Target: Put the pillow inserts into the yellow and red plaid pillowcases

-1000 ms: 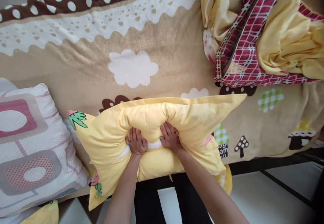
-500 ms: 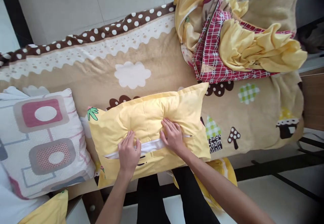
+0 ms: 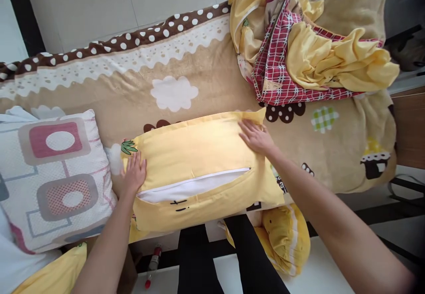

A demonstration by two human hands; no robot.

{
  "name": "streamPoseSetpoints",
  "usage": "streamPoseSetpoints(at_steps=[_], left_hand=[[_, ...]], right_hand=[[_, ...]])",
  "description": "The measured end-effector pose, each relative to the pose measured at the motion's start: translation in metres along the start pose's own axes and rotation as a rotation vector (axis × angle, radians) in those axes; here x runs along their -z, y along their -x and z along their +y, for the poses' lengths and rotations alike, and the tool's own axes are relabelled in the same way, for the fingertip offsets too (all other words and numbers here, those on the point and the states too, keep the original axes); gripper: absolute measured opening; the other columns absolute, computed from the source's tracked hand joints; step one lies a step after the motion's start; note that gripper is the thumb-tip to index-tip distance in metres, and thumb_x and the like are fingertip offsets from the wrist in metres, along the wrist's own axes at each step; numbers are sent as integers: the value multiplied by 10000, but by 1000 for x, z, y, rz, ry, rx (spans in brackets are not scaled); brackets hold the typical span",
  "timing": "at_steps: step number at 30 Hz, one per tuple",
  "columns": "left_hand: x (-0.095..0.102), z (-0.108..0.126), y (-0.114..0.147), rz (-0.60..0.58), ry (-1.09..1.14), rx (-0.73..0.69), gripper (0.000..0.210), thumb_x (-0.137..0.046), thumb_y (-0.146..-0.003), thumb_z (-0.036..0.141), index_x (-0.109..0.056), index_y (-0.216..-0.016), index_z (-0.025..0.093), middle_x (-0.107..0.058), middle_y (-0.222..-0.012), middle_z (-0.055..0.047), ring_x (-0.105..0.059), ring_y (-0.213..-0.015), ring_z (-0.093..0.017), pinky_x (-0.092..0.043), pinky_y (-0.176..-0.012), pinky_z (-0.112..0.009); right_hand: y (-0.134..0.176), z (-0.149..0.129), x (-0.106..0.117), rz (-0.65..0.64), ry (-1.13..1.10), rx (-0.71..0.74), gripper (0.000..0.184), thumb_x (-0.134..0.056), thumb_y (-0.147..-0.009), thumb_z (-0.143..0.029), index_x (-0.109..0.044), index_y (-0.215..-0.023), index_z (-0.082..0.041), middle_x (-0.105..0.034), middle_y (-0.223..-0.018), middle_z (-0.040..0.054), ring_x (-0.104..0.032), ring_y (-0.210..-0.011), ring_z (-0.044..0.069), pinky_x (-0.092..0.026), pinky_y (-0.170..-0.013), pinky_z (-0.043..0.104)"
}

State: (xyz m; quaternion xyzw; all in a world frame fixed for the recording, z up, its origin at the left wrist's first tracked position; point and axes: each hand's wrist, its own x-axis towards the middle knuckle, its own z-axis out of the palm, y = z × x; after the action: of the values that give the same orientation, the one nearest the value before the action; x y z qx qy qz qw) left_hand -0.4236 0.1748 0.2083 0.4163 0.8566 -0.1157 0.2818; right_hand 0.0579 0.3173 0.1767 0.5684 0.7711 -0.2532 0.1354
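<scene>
A yellow pillow (image 3: 192,152) lies across the front of the bed, its long zip opening (image 3: 195,187) gaping and a white inner pillow showing through. My left hand (image 3: 134,171) rests on its left end, fingers stretched out just below a green leaf print. On the upper right corner of the pillow lies my right hand (image 3: 255,135), with its fingers spread flat. Both hands press on the yellow cover and hold nothing. The upper face of the cover looks smooth and plump between them.
Left of it sits a white patterned pillow (image 3: 63,183). A red checked bag (image 3: 275,72) with crumpled yellow cloth (image 3: 341,61) lies at the back right of the beige blanket (image 3: 126,94). Below the bed edge are a yellow cushion (image 3: 285,241) and a red-capped bottle (image 3: 154,261).
My hands have moved apart from the zip opening, the left to the left end and the right to the upper right corner. The cover has become smoother, and the opening looks wider.
</scene>
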Motion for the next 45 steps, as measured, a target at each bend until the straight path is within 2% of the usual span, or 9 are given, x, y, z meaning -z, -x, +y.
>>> streamPoseSetpoints(at_steps=[7,10,14,18,26,31,36,39,45], left_hand=[[35,11,39,315,136,-42,629,-241,-990,458,-289,-1539,155,-256,-1614,-170,-224,-1502,-292,-178,-1198,-583],[11,20,109,467,190,-285,617,-255,-995,432,-231,-1560,185,-247,-1626,-138,-218,-1507,-249,-188,-1216,-480],[-56,21,163,404,189,-184,650,-328,-981,440,-214,-1563,174,-213,-1624,-191,-192,-1509,-307,-119,-1206,-546],[-87,28,146,343,192,-96,697,-376,-959,451,-218,-1556,127,-252,-1601,-231,-208,-1504,-319,-116,-1199,-553],[-29,13,102,432,173,84,755,-608,-816,382,-363,-1498,171,-267,-1602,-207,-243,-1481,-371,-213,-1165,-590],[-22,-30,102,257,334,304,690,-558,-841,391,-399,-1467,149,-538,-1415,-212,-505,-1316,-360,-415,-1070,-529],[-25,-37,115,161,452,117,756,-543,-830,351,-272,-1511,167,-479,-1478,-167,-486,-1348,-279,-464,-1058,-408],[-21,-30,117,110,462,99,825,-579,-776,298,-237,-1512,154,-473,-1478,-171,-486,-1344,-286,-458,-1070,-423],[6,-30,104,67,224,228,702,-539,-754,207,-408,-1437,112,-539,-1377,-232,-505,-1301,-398,-444,-1044,-548]], right_hand=[[31,8,20,194,-120,-264,560,-263,-1006,-449,-387,-1487,-193,-424,-1533,154,-387,-1420,287,-310,-1099,564],[96,-36,3,387,-176,-133,542,-251,-1020,-391,-282,-1539,-240,-381,-1566,114,-359,-1441,245,-284,-1125,490],[157,-66,-57,405,-135,-90,598,-300,-1004,-341,-153,-1579,-270,-377,-1568,114,-363,-1439,262,-229,-1133,459],[148,-59,-109,512,-198,-225,636,-261,-995,-345,-66,-1589,-225,-393,-1549,157,-382,-1420,281,-263,-1081,466],[136,-39,-94,407,-311,-197,578,-301,-996,-438,-276,-1542,-250,-461,-1512,130,-441,-1376,257,-293,-1062,430],[158,-11,-102,318,-418,-520,712,-273,-942,-637,-399,-1479,-186,-404,-1536,179,-423,-1372,316,-348,-1042,474],[187,-1,-122,192,-508,-704,820,-149,-879,-763,-661,-1065,-150,-713,-956,159,-663,-852,294,-493,-740,408],[206,2,-123,143,-439,-676,710,-250,-852,-790,-640,-749,-205,-621,-597,76,-593,-574,246,-440,-588,350],[205,18,-102,176,-70,-540,521,-335,-937,-552,-609,-693,-182,-587,-586,108,-562,-610,233,-406,-632,356]])
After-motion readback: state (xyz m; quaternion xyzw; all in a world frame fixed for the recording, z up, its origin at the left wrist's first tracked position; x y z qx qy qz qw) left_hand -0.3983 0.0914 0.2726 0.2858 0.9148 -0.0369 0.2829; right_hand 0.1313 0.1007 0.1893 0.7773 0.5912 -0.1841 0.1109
